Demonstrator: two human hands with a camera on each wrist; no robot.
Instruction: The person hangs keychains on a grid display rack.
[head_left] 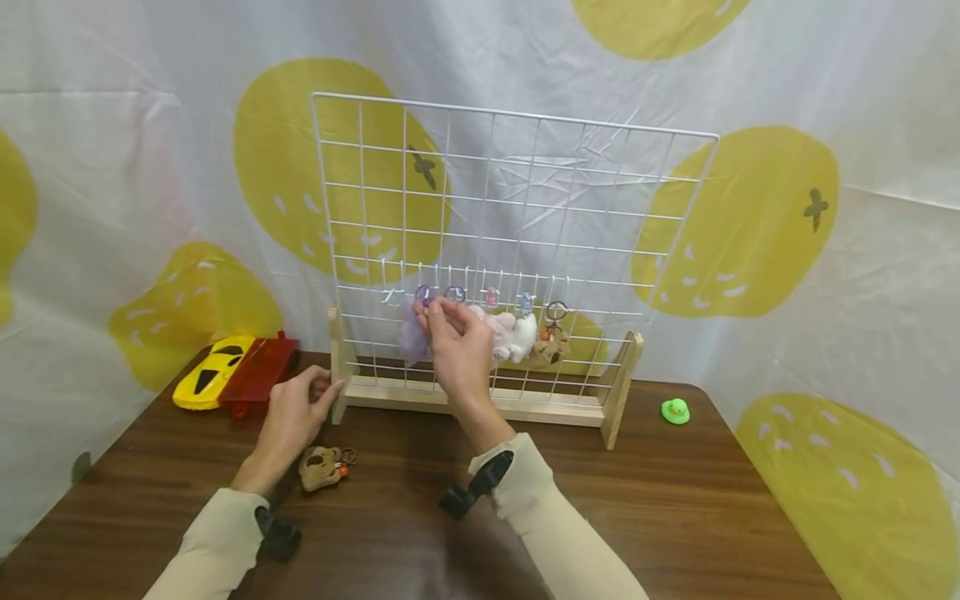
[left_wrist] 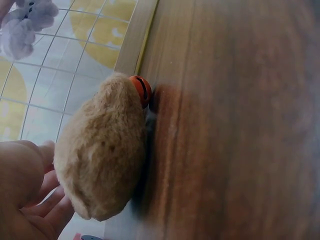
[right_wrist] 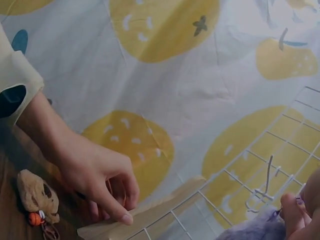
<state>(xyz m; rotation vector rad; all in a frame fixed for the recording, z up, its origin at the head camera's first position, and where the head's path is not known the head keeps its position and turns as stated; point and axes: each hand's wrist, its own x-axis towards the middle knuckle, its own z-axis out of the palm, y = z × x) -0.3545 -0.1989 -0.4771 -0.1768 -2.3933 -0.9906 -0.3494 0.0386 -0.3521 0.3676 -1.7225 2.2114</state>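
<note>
My right hand (head_left: 461, 346) pinches the purple ring (head_left: 425, 296) of a fluffy light-purple plush keychain (head_left: 412, 335) at the hooks of a white wire grid rack (head_left: 517, 208). My left hand (head_left: 294, 410) is low at the rack's left side, thumb tip and curled fingers at the wooden leg (head_left: 341, 358). A brown plush keychain (head_left: 321, 468) with an orange bell lies on the table just below that hand; it looms close in the left wrist view. My right fingers hide part of the hanging row.
Pink, white (head_left: 523, 337) and brown (head_left: 551, 348) plush keychains hang to the right. An unused hook (head_left: 392, 293) is at the row's left end. A yellow toy car (head_left: 217, 371) and a red block-like piece (head_left: 258, 375) stand left; a green duck (head_left: 675, 411) sits right.
</note>
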